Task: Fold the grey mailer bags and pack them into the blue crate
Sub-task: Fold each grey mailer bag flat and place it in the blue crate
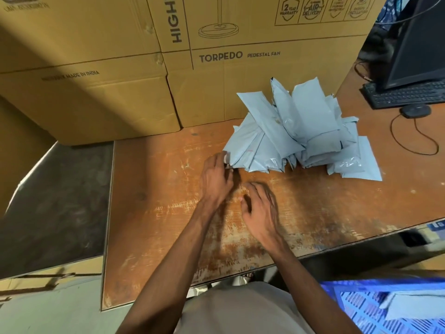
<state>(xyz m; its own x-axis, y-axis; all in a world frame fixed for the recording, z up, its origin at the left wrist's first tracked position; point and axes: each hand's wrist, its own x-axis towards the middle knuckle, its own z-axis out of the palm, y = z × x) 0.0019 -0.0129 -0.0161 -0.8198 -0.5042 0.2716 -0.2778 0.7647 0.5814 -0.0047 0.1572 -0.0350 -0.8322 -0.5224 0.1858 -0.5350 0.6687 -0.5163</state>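
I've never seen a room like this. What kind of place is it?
Probably a packing or storeroom desk: big cardboard fan boxes, a pile of grey mailer bags on a worn wooden table, and a computer keyboard.

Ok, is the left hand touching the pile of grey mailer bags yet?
Touching. In the head view the left hand has its fingertips on the near-left corner of the pile of grey mailer bags; the right hand is apart from it, over bare table.

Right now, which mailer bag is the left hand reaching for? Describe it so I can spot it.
Find the worn orange table, then the heap of grey mailer bags against the cardboard boxes. It is the leftmost bag; the left hand touches its near corner.
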